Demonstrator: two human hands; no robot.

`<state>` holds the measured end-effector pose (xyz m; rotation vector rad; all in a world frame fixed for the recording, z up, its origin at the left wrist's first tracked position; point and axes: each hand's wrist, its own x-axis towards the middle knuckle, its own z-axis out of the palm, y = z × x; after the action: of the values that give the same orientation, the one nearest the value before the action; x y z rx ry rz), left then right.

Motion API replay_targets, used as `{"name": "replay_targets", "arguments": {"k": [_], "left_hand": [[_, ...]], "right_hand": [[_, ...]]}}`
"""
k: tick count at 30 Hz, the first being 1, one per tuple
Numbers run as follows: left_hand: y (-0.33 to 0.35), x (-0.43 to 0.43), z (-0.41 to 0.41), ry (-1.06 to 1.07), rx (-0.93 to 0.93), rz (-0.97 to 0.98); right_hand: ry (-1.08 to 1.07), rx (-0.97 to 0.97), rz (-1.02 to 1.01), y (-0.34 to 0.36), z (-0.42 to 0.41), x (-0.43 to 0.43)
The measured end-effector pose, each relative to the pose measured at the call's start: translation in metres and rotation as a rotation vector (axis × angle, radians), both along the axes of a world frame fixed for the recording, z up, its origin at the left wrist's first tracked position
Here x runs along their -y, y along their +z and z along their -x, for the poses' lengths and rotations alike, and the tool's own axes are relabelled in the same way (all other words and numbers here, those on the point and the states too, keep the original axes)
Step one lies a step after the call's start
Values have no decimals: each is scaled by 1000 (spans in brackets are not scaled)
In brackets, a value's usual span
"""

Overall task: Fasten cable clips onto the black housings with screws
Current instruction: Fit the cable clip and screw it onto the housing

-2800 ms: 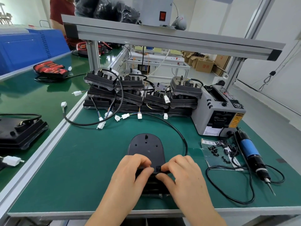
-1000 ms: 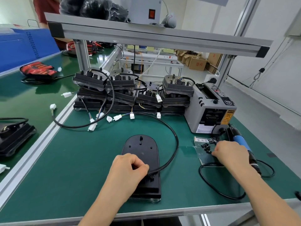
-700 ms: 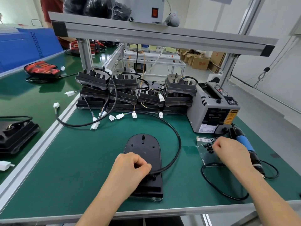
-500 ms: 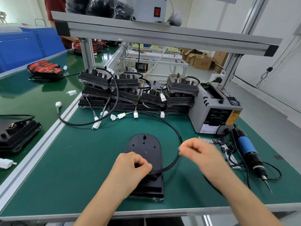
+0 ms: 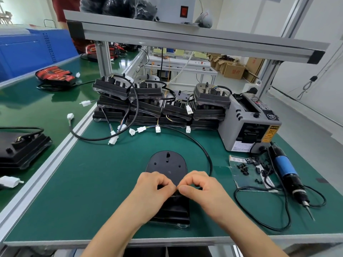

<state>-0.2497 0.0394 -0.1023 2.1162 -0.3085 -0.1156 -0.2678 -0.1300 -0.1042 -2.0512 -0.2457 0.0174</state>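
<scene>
Head view: the black housing (image 5: 168,166) lies flat on the green counter (image 5: 92,182) at centre, its rounded end toward 12 o'clock and its near half covered by both hands. The left hand (image 5: 153,188) and right hand (image 5: 202,188) meet over its middle with fingers curled, each thumb and forefinger tip closed on a small dark piece (image 5: 176,192). So little of it shows that I cannot tell clip from cable. A black cable (image 5: 203,148) arcs from behind the right hand round toward 12 o'clock, where a stack of housings (image 5: 159,108) sits with white connectors (image 5: 141,129) in front.

At 2 o'clock stands a grey tape dispenser (image 5: 241,127) with a yellow warning label (image 5: 270,134); its print and the round badge on top are too small to read. At 3 o'clock a clear bag (image 5: 241,180) carries loose black clips and screws (image 5: 244,167), beside a paper strip with handwriting I cannot make out. Just beyond it lies a blue electric screwdriver (image 5: 285,168), bit toward 5 o'clock. Far cardboard boxes (image 5: 233,70) bear red characters, blurred. Both forearms are cut off by the lower edge.
</scene>
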Motion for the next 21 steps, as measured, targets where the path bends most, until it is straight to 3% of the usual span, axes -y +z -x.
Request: {"name": "replay_targets", "arguments": {"k": [21], "left_hand": [[-11, -1, 3, 15, 122, -27]], "right_hand": [[46, -149, 77, 11, -13, -3]]}}
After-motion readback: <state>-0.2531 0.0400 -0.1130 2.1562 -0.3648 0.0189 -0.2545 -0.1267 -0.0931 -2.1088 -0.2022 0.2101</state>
